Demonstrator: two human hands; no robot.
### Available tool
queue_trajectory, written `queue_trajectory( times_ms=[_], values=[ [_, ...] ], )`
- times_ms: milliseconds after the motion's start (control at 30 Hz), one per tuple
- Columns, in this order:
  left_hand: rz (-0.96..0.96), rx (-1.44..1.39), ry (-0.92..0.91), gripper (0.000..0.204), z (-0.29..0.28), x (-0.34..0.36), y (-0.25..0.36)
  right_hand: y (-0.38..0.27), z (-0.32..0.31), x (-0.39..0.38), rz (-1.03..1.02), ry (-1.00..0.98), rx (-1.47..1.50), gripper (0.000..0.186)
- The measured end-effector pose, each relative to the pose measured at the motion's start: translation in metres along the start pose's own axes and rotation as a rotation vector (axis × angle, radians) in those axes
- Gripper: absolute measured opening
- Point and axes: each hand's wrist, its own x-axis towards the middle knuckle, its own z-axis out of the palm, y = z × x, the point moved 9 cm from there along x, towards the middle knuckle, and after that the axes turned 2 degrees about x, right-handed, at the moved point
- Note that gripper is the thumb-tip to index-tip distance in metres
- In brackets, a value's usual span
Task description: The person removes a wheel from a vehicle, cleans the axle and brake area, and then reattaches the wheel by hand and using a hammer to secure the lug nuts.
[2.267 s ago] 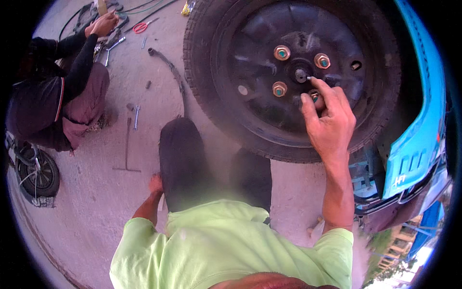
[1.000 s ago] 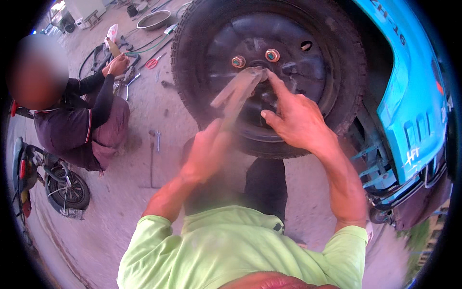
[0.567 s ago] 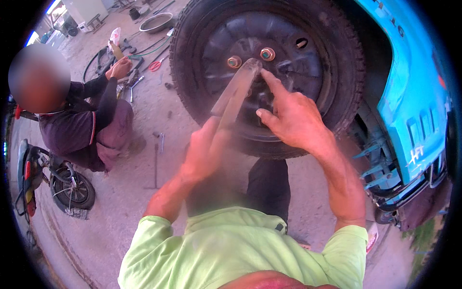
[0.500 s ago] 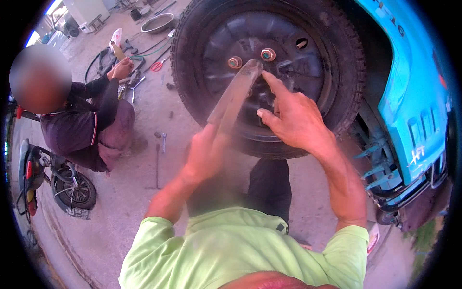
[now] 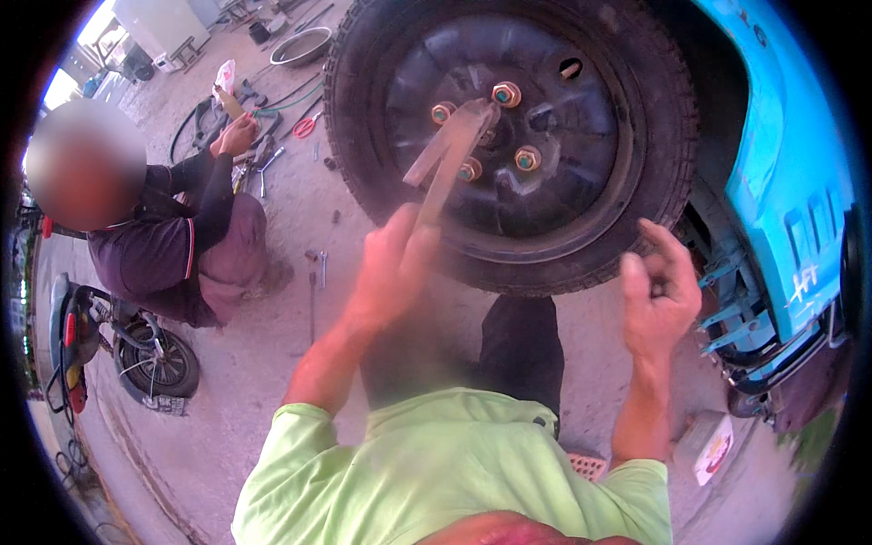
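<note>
A mounted wheel with a black tyre [image 5: 359, 136] and a dark steel rim [image 5: 581, 159] fills the upper middle. Several brassy nuts [image 5: 527, 158] sit around its hub. My left hand [image 5: 389, 268], blurred, is closed around the lower end of a long flat brownish bar [image 5: 459, 150]. The bar slants up across the rim, its tip over the hub between the nuts; it looks forked, though smearing makes this uncertain. At the tyre's lower right edge is my right hand [image 5: 661, 295], holding nothing visible, thumb and forefinger apart, other fingers curled. Whether its fingertips touch the tyre is unclear.
Blue bodywork [image 5: 790, 173] curves around the wheel's right side. A person [image 5: 173, 227] crouches at left, holding something long. A small-wheeled bike [image 5: 150, 359] stands behind them. Wrenches [image 5: 323, 268], red-handled scissors [image 5: 305, 126], hoses and a round basin [image 5: 302, 46] lie on the concrete.
My right hand has left the bar's tip at the hub and moved down and right to the tyre's edge. My left hand still holds the bar, shifted slightly right.
</note>
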Motion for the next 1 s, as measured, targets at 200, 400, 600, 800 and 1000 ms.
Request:
queue_trajectory(
  times_ms=[200,400,600,800,1000],
  values=[
    [0.13,-0.029,0.013,0.046,-0.001,-0.006,0.013,0.084,-0.017,-0.038,0.327,0.229,0.125,0.055],
    [0.095,0.01,-0.014,0.049,-0.004,-0.001,0.012,0.117,0.019,-0.043,0.351,0.026,0.228,0.071],
    [0.072,0.103,-0.093,0.044,-0.004,0.007,-0.002,0.136,0.037,-0.053,0.5,-0.164,0.386,0.075],
    [0.135,-0.1,-0.072,0.045,0.001,0.004,-0.004,0.128,0.038,-0.052,0.42,-0.183,0.344,0.078],
    [0.044,-0.071,-0.11,0.055,0.012,0.018,-0.016,0.126,0.041,-0.046,0.432,-0.215,0.375,0.084]
  ],
)
